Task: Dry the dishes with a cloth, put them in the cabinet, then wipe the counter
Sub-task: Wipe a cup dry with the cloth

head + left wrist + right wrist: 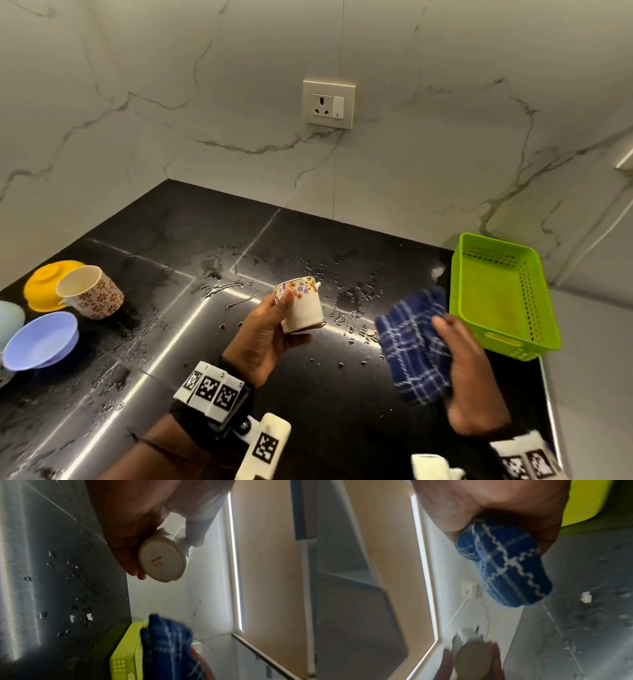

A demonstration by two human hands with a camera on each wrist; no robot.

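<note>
Your left hand (pixel 263 337) holds a small white ceramic cup with little flowers painted near its rim (pixel 301 305), lifted above the shiny black stone counter (pixel 191 236). Your thumb presses on the flowery side and your fingers curl round the far side, so the hand is clamped on the cup. The cup is tilted: its open mouth points up and away from you, toward the wall, and its flat round bottom points down and back toward your wrist. In the left wrist view you see that smooth, pale bottom (pixel 162 562) with a small red mark on it.

Your right hand (pixel 469 373) grips a soft blue cloth with thin white checks (pixel 414 346). It is bunched up in your palm, and your fingers are folded over it. In the right wrist view the cloth (pixel 503 566) looks thick and woven, with wavy white lines. The cloth is just beside the cup, but not touching it.

The counter is wet, with many water drops (pixel 346 308) spread under the cup. At the right sits a bright green plastic basket with small holes in its walls (pixel 534 308). At the left lie a yellow plastic bowl turned upside down (pixel 44 277), a white mug with red flower prints (pixel 90 291) lying on its side, and a light purple plastic bowl (pixel 41 342). A white wall socket (pixel 329 104) sits on the marble-look wall.
</note>
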